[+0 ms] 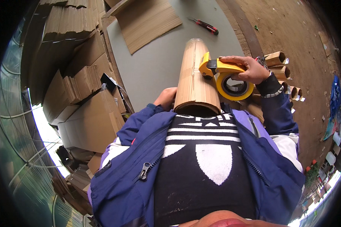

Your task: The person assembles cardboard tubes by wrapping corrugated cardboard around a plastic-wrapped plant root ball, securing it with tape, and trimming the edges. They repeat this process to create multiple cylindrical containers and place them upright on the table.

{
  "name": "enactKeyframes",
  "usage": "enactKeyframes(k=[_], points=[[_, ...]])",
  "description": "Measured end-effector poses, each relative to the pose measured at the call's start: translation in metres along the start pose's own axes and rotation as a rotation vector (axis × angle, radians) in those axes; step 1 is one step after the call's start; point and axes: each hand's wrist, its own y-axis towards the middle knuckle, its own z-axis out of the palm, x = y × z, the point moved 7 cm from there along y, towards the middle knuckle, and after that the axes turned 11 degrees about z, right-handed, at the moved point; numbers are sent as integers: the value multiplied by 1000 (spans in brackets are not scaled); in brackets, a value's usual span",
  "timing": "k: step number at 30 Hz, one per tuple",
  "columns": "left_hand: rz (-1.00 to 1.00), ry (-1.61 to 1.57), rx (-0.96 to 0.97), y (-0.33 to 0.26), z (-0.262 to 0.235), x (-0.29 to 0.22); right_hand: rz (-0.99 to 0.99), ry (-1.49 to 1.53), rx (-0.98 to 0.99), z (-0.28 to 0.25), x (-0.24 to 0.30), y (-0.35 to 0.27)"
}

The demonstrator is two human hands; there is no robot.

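Note:
A rolled cardboard tube (195, 81) lies lengthwise before my chest, its open near end toward me. Clear tape shows at its far end and along its seam. My left hand (166, 99) grips the tube's left side near the close end, its fingertips hidden behind the cardboard. On the other side, my right hand (250, 69) is closed around the handle of a yellow tape dispenser (228, 68). A roll of tape sits in the dispenser, and its head touches or nearly touches the tube's right side.
On the grey tabletop (144, 72) lie a flat cardboard sheet (149, 24) and a red-and-black utility knife (204, 25). Stacked flattened boxes (87, 81) stand at the left. Several finished-looking cardboard tubes (279, 72) lie at the right, above the brown ground (288, 26).

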Motion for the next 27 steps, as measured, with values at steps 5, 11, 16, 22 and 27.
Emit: enactKeyframes(k=[5,11,16,22,27], points=[[148,329,264,-5,11,-15,17,-38,12,3,7,9],[256,729,450,-77,22,-143,44,-224,36,0,29,25],[409,1704,292,-74,67,-174,-73,-576,0,18,73,47],[649,1679,206,-75,55,-149,-288,-784,-138,-7,60,-4],[765,1524,153,-62,34,-122,-161,-438,-221,-5,-21,-51]])
